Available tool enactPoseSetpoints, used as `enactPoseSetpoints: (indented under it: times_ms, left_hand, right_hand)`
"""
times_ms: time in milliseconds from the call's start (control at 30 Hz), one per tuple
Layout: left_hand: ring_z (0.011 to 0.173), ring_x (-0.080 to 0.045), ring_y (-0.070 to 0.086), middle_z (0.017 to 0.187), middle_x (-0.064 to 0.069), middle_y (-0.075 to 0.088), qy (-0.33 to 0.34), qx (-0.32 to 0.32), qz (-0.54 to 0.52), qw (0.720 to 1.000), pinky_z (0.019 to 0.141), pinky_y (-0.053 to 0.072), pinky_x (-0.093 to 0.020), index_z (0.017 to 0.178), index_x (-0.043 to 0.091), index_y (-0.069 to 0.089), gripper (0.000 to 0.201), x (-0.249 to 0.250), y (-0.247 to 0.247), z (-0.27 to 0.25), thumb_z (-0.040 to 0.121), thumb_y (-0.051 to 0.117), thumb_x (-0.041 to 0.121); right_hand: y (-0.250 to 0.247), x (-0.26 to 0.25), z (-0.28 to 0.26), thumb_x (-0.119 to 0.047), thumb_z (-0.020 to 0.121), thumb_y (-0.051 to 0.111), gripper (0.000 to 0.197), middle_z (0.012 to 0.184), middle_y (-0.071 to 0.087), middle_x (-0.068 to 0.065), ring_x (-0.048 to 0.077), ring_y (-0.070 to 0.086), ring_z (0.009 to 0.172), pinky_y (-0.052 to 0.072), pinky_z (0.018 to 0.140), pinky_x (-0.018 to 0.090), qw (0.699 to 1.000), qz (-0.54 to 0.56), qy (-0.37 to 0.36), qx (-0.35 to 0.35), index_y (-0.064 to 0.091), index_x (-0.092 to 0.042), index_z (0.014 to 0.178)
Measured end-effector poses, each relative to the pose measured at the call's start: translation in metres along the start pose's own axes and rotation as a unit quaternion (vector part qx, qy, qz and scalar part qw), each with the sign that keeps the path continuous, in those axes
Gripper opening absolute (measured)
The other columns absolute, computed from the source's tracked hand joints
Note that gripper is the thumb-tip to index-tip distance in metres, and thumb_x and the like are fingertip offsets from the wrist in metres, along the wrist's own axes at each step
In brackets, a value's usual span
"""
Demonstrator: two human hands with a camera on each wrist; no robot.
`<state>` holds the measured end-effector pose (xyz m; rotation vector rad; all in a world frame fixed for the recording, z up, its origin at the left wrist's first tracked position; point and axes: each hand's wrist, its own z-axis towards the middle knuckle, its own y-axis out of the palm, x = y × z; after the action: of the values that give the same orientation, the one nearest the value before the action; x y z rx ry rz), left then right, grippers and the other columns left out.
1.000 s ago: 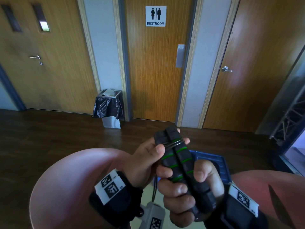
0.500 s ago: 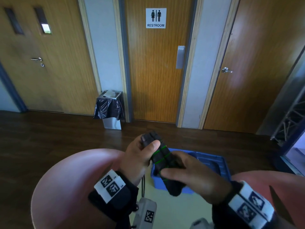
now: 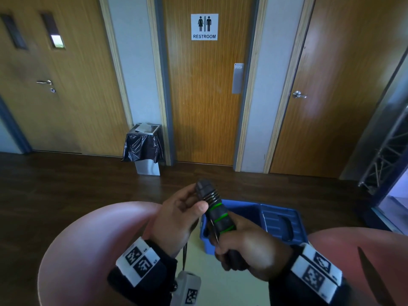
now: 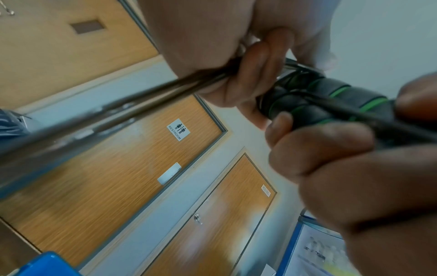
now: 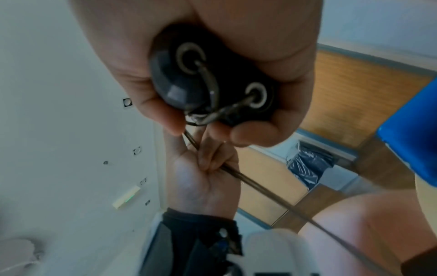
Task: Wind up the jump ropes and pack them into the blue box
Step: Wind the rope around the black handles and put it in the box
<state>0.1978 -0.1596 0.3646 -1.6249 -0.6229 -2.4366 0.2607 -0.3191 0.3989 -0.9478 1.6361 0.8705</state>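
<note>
Two black jump rope handles (image 3: 215,208) with green rings lie side by side, and my right hand (image 3: 249,246) grips their lower part. Thin dark rope (image 3: 209,196) is coiled round their upper end. My left hand (image 3: 181,215) sits beside that end and pinches the rope (image 4: 203,80) in curled fingers. In the right wrist view the handle ends (image 5: 212,84) show two rope outlets, and the rope (image 5: 260,188) runs down through my left hand (image 5: 208,177). The blue box (image 3: 284,221) stands open on the floor just behind my hands.
My knees (image 3: 88,250) frame the hands on both sides. A bin with a black liner (image 3: 144,149) stands against the wall by the restroom door (image 3: 205,85). Dark wooden floor (image 3: 66,191) stretches ahead, and a metal truss (image 3: 386,155) is at the right.
The handles have dropped lower and tilted toward the box. My right hand turned over onto their lower part. More turns of rope lie round the upper end.
</note>
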Motion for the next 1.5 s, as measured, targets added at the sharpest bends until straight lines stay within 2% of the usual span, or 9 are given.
enactPoseSetpoints:
  times_ms: [267,433,633,733,933,1033,1200,1333,1500]
  left_hand:
    - [0.084,-0.023,0.064,0.093,-0.012,0.070,0.030,-0.004,-0.023,0.999,0.072,0.052,-0.030,0.119,-0.004,0.057,0.072,0.018,0.005,0.001,0.066,0.085,0.036]
    - [0.101,-0.020,0.067,0.108,-0.013,0.073,0.019,-0.037,0.060,0.997,0.084,0.051,-0.025,0.128,0.003,0.057,0.055,0.029,-0.006,0.002,0.079,0.073,0.019]
    - [0.071,0.000,0.064,0.074,0.001,0.072,-0.010,-0.037,0.129,0.991,0.066,0.046,-0.011,0.113,0.013,0.069,0.041,0.036,-0.010,0.006,0.076,0.081,0.025]
    - [0.074,-0.003,0.067,0.080,-0.002,0.074,-0.030,-0.050,0.078,0.995,0.068,0.047,-0.012,0.116,0.001,0.065,0.029,0.032,0.002,0.001,0.088,0.067,0.010]
    - [0.048,-0.013,0.049,0.054,0.003,0.054,-0.022,-0.049,-0.048,0.997,0.049,0.040,-0.021,0.116,-0.006,0.059,0.068,0.027,0.036,-0.007,0.082,0.069,0.052]
    - [0.052,0.000,0.057,0.054,0.012,0.062,-0.021,-0.064,-0.076,0.995,0.056,0.045,-0.014,0.129,-0.014,0.046,0.066,0.019,0.055,-0.004,0.092,0.052,0.040]
    - [0.052,-0.012,0.062,0.073,-0.008,0.072,-0.060,-0.009,-0.064,0.996,0.049,0.047,-0.017,0.118,-0.013,0.057,0.053,0.008,0.075,0.009,0.089,0.051,0.031]
    - [0.090,-0.040,0.067,0.103,-0.031,0.067,-0.071,0.099,-0.001,0.992,0.083,0.055,-0.054,0.107,-0.002,0.066,0.049,-0.016,0.091,0.026,0.079,0.070,0.038]
    - [0.089,-0.022,0.071,0.091,-0.007,0.075,-0.066,0.166,0.124,0.976,0.083,0.056,-0.045,0.098,0.018,0.070,0.016,-0.047,0.135,0.035,0.090,0.066,0.032]
  right_hand:
    - [0.005,-0.006,-0.004,-0.008,0.071,0.044,0.036,0.082,0.045,0.008,0.019,0.048,0.062,0.042,0.059,0.028,0.942,0.255,0.022,-0.218,0.051,-0.007,0.107]
    - [0.001,-0.007,-0.005,-0.010,0.069,0.050,0.045,0.082,0.046,0.009,0.020,0.048,0.060,0.042,0.057,0.029,0.944,0.266,0.027,-0.195,0.044,-0.008,0.113]
    - [-0.010,0.001,-0.006,-0.010,0.057,0.062,0.056,0.079,0.045,0.014,0.024,0.046,0.057,0.039,0.054,0.029,0.975,0.198,0.007,-0.102,0.049,-0.005,0.111]
    - [-0.008,-0.003,-0.012,-0.010,0.061,0.058,0.053,0.080,0.046,0.013,0.024,0.048,0.058,0.041,0.055,0.030,0.964,0.223,0.008,-0.141,0.046,-0.007,0.113]
    - [-0.007,-0.009,-0.019,-0.013,0.074,0.051,0.046,0.086,0.043,0.009,0.020,0.052,0.068,0.044,0.065,0.031,0.907,0.318,-0.001,-0.277,0.041,-0.007,0.118]
    - [-0.016,-0.003,-0.019,-0.021,0.075,0.050,0.048,0.087,0.048,0.006,0.019,0.057,0.072,0.047,0.067,0.031,0.892,0.327,-0.010,-0.311,0.041,-0.006,0.120]
    - [-0.064,0.006,-0.017,-0.033,0.081,0.061,0.050,0.107,0.065,0.019,0.038,0.067,0.096,0.057,0.076,0.041,0.954,0.219,0.028,-0.203,0.062,-0.006,0.122]
    - [-0.099,0.002,-0.022,-0.033,0.075,0.074,0.042,0.100,0.073,0.014,0.026,0.070,0.077,0.050,0.060,0.034,0.999,0.037,0.006,0.020,0.068,-0.011,0.110]
    - [-0.122,0.003,-0.032,-0.041,0.069,0.086,0.065,0.089,0.070,-0.004,0.010,0.070,0.063,0.053,0.051,0.027,0.937,-0.324,-0.054,0.121,0.044,-0.033,0.118]
